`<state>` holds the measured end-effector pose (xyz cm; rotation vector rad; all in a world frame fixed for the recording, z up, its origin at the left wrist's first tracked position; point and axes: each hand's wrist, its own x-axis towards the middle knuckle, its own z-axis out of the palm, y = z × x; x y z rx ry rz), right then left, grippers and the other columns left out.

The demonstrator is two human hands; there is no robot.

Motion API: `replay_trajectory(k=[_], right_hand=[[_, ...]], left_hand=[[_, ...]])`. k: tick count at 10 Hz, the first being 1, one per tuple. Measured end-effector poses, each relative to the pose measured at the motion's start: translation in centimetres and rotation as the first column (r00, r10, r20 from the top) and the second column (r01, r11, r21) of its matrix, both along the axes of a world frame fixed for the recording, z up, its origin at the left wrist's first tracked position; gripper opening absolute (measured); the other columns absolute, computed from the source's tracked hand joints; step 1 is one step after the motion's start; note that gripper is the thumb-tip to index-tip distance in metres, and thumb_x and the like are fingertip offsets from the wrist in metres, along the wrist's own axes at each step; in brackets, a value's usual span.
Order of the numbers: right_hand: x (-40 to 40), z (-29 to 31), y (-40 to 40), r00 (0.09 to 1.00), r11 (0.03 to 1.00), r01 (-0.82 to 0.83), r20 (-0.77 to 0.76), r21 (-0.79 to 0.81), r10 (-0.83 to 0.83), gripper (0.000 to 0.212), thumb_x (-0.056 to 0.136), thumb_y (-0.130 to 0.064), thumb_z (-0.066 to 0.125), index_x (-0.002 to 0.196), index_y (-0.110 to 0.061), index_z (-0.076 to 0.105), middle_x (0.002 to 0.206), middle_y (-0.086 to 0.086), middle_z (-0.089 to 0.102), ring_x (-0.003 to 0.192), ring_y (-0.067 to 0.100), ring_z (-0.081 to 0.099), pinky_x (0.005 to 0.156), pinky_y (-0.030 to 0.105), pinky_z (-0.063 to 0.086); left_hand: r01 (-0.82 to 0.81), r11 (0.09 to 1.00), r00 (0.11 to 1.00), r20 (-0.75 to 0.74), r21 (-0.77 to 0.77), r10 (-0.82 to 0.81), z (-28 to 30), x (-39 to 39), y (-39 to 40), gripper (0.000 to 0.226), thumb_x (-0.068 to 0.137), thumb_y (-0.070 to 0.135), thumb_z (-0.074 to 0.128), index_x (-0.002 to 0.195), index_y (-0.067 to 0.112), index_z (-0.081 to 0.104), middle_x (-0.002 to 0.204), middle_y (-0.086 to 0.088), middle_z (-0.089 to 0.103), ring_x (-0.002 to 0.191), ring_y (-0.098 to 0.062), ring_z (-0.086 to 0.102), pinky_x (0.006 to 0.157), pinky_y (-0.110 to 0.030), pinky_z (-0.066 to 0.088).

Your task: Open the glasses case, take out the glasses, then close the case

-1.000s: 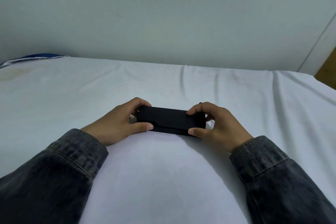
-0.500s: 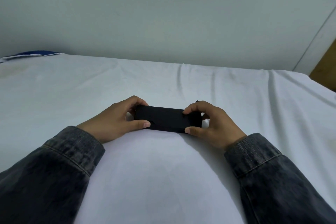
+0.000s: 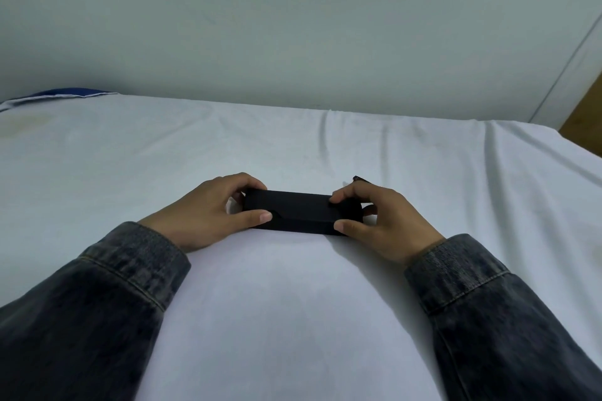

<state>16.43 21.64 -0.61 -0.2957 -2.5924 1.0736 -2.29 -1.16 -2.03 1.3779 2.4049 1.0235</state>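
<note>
A black oblong glasses case (image 3: 299, 213) lies on the white sheet in the middle of the view, its flap down. My left hand (image 3: 208, 215) grips its left end, thumb on the near side and fingers over the far edge. My right hand (image 3: 381, 221) grips the right end the same way. A small dark tip (image 3: 358, 178) shows just behind my right fingers; I cannot tell what it is. No glasses are visible.
The white bedsheet (image 3: 293, 319) is wrinkled and spreads all around. A pale wall (image 3: 293, 26) rises right behind it. A blue-edged cloth (image 3: 68, 93) lies at the far left. Brown wood (image 3: 586, 117) shows at the far right.
Both hands stay on the case's ends and the case remains closed. The view has shifted slightly, and a small dark tip now shows behind my right fingers.
</note>
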Motion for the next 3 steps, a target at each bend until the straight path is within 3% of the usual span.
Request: replay_trajectory(k=[2, 3], right_hand=[[0.01, 0.27, 0.16, 0.991, 0.997, 0.072, -0.114, -0.034, -0.075, 0.014, 0.085, -0.026, 0.071, 0.098, -0.031, 0.070, 0.109, -0.004, 0.070, 0.105, 0.009, 0.063, 0.086, 0.029, 0.051], [0.05, 0.98, 0.05, 0.963, 0.990, 0.088, -0.244, -0.109, -0.113, 0.006, 0.087, -0.022, 0.070, 0.092, -0.025, 0.072, 0.095, -0.006, 0.071, 0.077, -0.001, 0.061, 0.068, 0.015, 0.045]], left_hand=[[-0.049, 0.998, 0.997, 0.053, 0.026, 0.048, 0.27, 0.25, 0.07, 0.057, 0.072, 0.072, 0.062, 0.121, 0.043, 0.062, 0.118, 0.025, 0.064, 0.107, 0.011, 0.055, 0.082, -0.015, 0.042], [-0.094, 0.977, 0.989, 0.134, 0.191, 0.069, 0.83, 0.61, 0.30, 0.054, 0.071, 0.068, 0.064, 0.117, 0.040, 0.063, 0.122, 0.018, 0.067, 0.109, 0.000, 0.060, 0.082, -0.022, 0.045]])
